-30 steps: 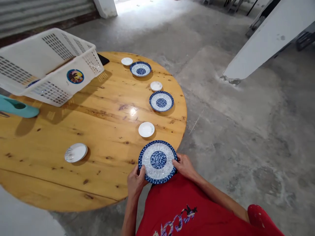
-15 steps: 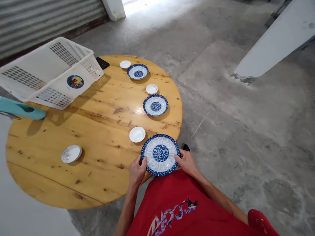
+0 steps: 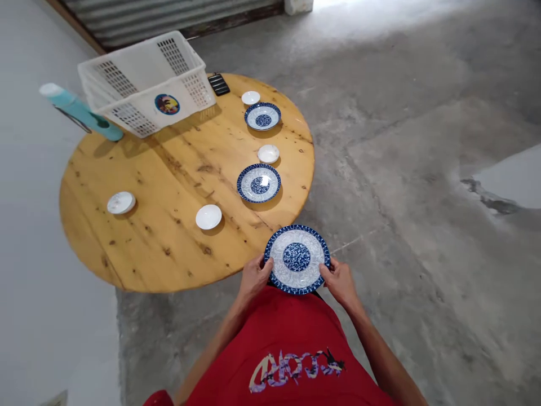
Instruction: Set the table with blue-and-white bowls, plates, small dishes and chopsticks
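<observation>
A blue-and-white patterned plate (image 3: 296, 256) is held in front of my red shirt, just off the table's near right edge. My left hand (image 3: 256, 276) grips its left rim with the thumb on top. On the opposite rim, my right hand (image 3: 339, 281) pinches in the same way, fingers hidden underneath. Nearest to the held plate on the table is another patterned plate (image 3: 259, 184), with a small white bowl (image 3: 208, 217) to its left. Farther back lie a third patterned plate (image 3: 262, 117) and a small white dish (image 3: 268, 153).
The round wooden table (image 3: 169, 186) also bears a white plastic basket (image 3: 147, 90), a turquoise bottle-like object (image 3: 84, 115), a black phone-like item (image 3: 218, 84), a far white dish (image 3: 251, 98) and a white bowl (image 3: 121, 203) at left. A pillar base (image 3: 515, 180) stands at right.
My view has turned and shifted, so the table appears farther off. The held plate has moved away from the table edge and the small white bowl, still in both hands.
</observation>
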A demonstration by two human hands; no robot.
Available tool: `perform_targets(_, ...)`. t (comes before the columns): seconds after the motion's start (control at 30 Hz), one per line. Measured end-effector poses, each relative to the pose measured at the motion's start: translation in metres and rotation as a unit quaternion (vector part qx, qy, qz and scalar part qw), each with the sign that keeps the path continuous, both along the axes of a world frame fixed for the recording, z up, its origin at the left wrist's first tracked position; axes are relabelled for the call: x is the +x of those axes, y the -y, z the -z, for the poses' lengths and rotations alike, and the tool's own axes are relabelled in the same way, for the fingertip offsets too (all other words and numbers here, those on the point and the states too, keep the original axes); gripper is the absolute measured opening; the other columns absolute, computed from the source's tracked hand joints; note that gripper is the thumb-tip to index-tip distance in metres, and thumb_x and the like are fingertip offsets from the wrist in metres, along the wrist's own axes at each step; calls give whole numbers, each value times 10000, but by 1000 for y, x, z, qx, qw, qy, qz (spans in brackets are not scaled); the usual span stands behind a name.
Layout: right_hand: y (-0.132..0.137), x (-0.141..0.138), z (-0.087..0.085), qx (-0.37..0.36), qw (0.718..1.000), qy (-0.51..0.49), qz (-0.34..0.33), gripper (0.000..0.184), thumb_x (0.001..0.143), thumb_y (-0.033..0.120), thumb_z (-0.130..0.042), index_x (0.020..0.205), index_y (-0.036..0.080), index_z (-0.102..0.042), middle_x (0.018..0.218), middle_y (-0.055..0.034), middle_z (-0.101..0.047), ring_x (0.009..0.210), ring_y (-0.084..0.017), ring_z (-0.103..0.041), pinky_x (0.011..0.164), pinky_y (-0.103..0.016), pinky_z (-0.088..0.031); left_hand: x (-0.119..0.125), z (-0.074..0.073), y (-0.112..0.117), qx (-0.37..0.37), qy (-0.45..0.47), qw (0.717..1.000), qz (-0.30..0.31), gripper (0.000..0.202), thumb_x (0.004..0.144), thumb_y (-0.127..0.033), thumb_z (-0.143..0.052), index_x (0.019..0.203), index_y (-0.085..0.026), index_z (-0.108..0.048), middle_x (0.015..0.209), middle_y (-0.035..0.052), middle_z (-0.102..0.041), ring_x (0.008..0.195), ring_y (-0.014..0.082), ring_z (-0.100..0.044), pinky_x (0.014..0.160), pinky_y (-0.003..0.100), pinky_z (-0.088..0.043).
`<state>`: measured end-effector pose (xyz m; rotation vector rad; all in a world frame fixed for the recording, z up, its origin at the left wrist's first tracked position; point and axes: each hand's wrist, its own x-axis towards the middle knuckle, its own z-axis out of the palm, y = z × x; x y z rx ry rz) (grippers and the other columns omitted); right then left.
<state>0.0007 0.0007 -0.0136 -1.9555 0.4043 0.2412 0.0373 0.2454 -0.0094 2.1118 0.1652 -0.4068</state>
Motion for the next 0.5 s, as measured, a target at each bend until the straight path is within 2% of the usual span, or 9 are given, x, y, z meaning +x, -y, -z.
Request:
perform_targets(0.13,13,25,1,10,999,7,-39,281,781,428,-491,705,172,-581,571,21,-492,539,-129,-444,477,-218,-342,8,-2,9,0,-14,999,-33,335,832,-489,-451,707,-184,-510,621,-26,-431,603,135,-440,557,235,-318)
perform_targets(0.27,10,62,2,14,997,17,-70,277,795,423,-494,704,175,-578,564,28,-481,534,-120,-432,483,-214,-339,33,-9,8,33,13,997,-63,325,833,-474,-456,662,-198,-452,597,-36,-384,576,124,-415,549,235,-301)
perform_targets(0.37,7,100,4,6,995,28,-93,266,786,416,-504,680,180,-565,561,27,-485,533,-119,-430,481,-215,-340,59,-12,6,43,36,995,-84,328,839,-463,-463,644,-202,-423,598,-36,-373,585,119,-401,552,234,-290)
perform_targets(0.5,-2,167,5,-18,990,45,-135,257,785,409,-495,664,190,-551,558,27,-484,538,-122,-435,497,-221,-355,103,-7,0,47,55,989,-126,328,854,-449,-464,639,-209,-401,585,-37,-386,575,119,-402,552,240,-283)
